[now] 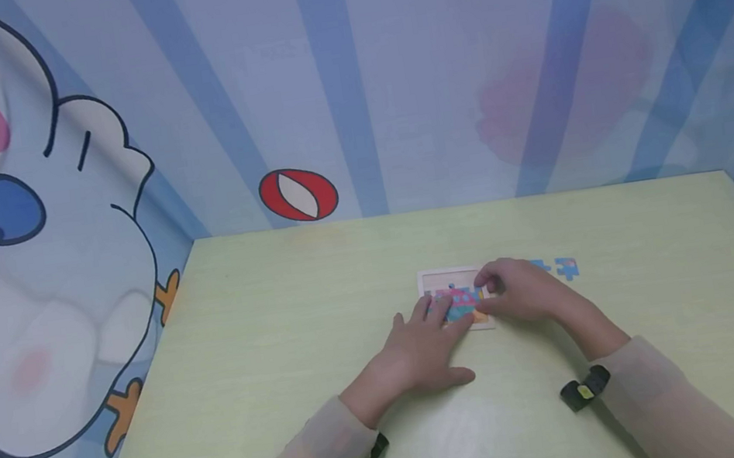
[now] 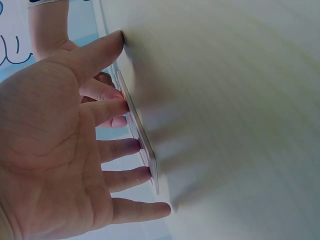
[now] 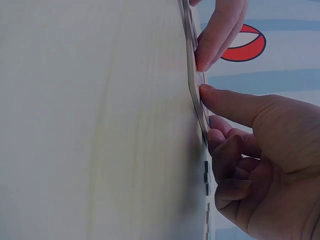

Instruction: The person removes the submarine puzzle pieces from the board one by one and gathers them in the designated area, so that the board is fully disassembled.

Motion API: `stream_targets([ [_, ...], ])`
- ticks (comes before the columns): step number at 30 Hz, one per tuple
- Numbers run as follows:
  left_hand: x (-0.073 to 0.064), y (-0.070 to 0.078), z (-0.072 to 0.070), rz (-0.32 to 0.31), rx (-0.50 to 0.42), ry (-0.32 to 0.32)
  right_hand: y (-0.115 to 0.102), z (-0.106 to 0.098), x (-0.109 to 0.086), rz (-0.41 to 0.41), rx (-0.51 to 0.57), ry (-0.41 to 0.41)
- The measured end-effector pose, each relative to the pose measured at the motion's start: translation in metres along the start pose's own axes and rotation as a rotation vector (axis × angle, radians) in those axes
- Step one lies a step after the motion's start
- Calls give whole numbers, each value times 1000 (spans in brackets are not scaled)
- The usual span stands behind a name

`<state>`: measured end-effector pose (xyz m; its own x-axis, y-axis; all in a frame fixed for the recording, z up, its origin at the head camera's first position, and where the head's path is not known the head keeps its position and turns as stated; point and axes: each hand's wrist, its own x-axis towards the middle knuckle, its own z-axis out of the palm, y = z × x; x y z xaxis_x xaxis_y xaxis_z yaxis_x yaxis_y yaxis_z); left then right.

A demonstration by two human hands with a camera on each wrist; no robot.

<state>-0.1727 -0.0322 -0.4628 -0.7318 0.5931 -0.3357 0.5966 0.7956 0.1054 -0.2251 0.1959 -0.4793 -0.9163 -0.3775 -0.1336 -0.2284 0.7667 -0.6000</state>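
A small framed jigsaw puzzle [image 1: 460, 332] with a pale rim lies flat on the table. Pink, blue and orange pieces fill its lower part, and bare backing shows along the top. My left hand [image 1: 419, 351] is spread, its straight fingertips resting on the puzzle's left and middle. At the puzzle's right edge, the thumb and index finger of my right hand [image 1: 519, 290] pinch a small blue-and-yellow puzzle piece [image 1: 481, 293] low over the frame; its other fingers curl in. From the right wrist view, the right thumb [image 3: 230, 102] touches the puzzle's near side.
Two loose blue puzzle pieces lie just right of the right hand, one jigsaw piece [image 1: 566, 267] in full view and another piece [image 1: 540, 265] partly behind the hand. The pale yellow-green table [image 1: 266, 313] meets a printed blue striped wall [image 1: 389, 85] at its back edge.
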Motion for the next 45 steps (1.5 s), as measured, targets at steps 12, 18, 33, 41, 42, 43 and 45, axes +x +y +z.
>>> stream_targets([
  [12, 4, 0, 1, 1, -13, -3, -2, -2, -2, 22, 35, 41],
  [18, 5, -1, 2, -1, -14, -7, -1, 0, -3, 32, 66, 66],
  [33, 3, 1, 0, -8, -29, 0, 16, -9, -12, 25, 100, 150],
  [41, 3, 2, 1, -10, -37, 0, 41, -27, -38, 79, 102, 160],
  [42, 3, 2, 1, -10, -36, 0, 45, -29, -42, 88, 103, 158],
  [43, 2, 2, 1, -10, -37, 0, 49, -31, -46, 91, 104, 157],
  [45, 1, 2, 0, -11, -41, 2, 56, -36, -54, 101, 107, 152],
])
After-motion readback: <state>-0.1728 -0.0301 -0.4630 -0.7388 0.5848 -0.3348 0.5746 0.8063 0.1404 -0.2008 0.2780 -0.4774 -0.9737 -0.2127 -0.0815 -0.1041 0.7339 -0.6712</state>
